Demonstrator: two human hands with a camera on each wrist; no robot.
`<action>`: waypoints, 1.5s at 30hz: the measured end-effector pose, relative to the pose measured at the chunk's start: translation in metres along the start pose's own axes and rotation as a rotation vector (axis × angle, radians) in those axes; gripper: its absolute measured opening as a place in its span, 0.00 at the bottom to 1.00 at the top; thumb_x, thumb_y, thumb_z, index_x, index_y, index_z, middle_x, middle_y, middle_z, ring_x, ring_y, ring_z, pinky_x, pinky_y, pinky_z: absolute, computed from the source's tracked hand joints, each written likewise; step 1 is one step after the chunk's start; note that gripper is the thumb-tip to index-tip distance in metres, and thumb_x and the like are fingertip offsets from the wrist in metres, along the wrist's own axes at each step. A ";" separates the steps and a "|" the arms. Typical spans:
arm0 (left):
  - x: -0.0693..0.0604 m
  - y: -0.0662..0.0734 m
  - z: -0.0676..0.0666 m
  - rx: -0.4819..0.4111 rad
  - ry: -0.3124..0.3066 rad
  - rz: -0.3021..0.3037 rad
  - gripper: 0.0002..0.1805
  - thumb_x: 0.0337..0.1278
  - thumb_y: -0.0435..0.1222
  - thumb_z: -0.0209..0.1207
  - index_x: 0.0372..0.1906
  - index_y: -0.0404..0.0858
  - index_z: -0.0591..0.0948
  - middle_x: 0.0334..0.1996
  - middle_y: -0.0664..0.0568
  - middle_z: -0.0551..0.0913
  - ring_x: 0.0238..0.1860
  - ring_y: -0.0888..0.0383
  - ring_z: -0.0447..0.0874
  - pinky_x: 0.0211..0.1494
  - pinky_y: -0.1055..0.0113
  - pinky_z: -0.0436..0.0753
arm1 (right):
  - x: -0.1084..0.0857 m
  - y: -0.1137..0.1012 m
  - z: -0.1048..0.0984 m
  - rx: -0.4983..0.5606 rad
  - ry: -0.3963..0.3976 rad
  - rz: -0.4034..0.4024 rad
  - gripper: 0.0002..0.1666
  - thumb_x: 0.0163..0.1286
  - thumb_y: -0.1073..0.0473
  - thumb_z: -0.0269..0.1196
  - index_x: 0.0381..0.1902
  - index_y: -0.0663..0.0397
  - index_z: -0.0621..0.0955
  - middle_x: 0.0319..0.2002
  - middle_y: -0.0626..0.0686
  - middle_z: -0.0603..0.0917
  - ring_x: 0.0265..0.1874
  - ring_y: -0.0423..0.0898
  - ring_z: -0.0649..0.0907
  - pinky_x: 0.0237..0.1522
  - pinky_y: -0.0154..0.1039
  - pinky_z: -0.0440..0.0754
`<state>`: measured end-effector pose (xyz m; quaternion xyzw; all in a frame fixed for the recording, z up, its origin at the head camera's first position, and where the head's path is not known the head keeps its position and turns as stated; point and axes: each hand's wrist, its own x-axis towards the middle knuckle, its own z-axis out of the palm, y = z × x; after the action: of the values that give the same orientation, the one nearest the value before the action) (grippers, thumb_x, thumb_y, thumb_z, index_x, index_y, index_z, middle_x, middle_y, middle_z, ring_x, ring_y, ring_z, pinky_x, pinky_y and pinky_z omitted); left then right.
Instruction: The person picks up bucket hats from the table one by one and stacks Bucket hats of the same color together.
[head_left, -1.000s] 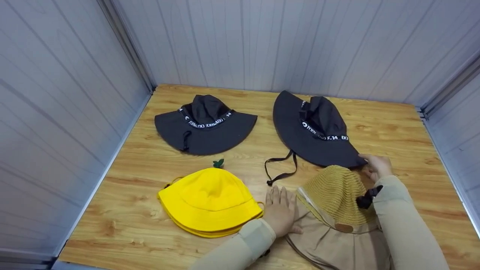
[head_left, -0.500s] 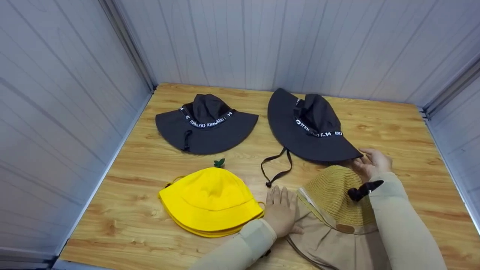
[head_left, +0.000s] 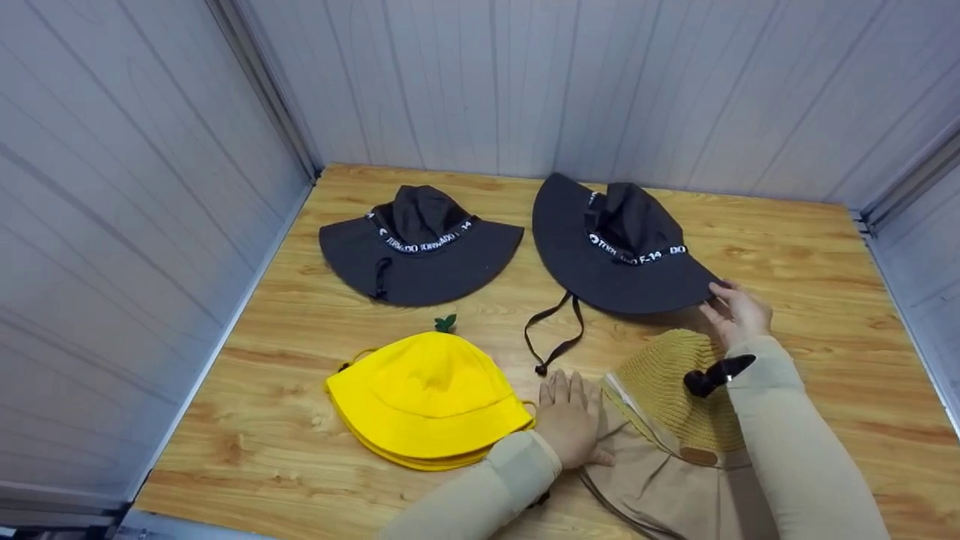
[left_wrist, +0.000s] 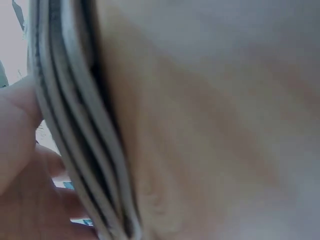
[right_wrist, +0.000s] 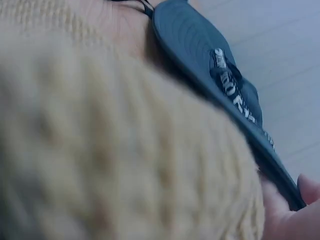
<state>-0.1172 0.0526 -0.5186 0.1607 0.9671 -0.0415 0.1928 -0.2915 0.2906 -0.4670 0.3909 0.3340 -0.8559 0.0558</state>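
My right hand pinches the right tip of the brim of a dark bucket hat with a lettered band. In the right wrist view the thumb lies on one side of that brim, fingers on the other. My left hand rests with straight fingers at the left edge of a beige sun hat with a yellow knit crown. Close up in the left wrist view, the layered fabric edge runs beside the left hand.
A yellow bucket hat with a green leaf sprout lies left of my left hand. Behind it lies another dark bucket hat. A cord trails from the pinched hat. Pale panel walls border the wooden table.
The dark hat at the right has shifted slightly left and back, its right brim tip now raised in my right hand. My left hand has stayed on the beige hat.
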 end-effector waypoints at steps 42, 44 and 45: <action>0.089 -0.067 -0.063 -2.454 0.239 -0.140 0.26 0.70 0.26 0.50 0.67 0.42 0.59 0.56 0.36 0.80 0.54 0.43 0.84 0.55 0.53 0.84 | -0.062 0.005 -0.011 0.378 -0.152 -0.205 0.08 0.65 0.67 0.66 0.43 0.58 0.82 0.34 0.54 0.85 0.34 0.48 0.85 0.41 0.40 0.85; 0.087 -0.065 -0.063 -2.454 0.222 -0.116 0.29 0.70 0.26 0.51 0.70 0.45 0.57 0.56 0.37 0.80 0.53 0.44 0.85 0.51 0.55 0.86 | -0.062 0.010 -0.010 0.373 -0.125 -0.224 0.11 0.65 0.64 0.67 0.46 0.56 0.82 0.39 0.51 0.85 0.41 0.46 0.84 0.45 0.38 0.84; 0.087 -0.063 -0.064 -2.456 0.214 -0.101 0.30 0.69 0.25 0.51 0.71 0.45 0.57 0.56 0.37 0.80 0.52 0.44 0.85 0.49 0.56 0.87 | -0.063 0.012 -0.009 0.376 -0.112 -0.235 0.13 0.65 0.64 0.67 0.48 0.55 0.82 0.42 0.50 0.85 0.44 0.45 0.84 0.48 0.37 0.83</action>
<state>-0.2365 0.0276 -0.4919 -0.1620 0.3809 0.9004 0.1339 -0.2386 0.2764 -0.4332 0.3048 0.2084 -0.9240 -0.0996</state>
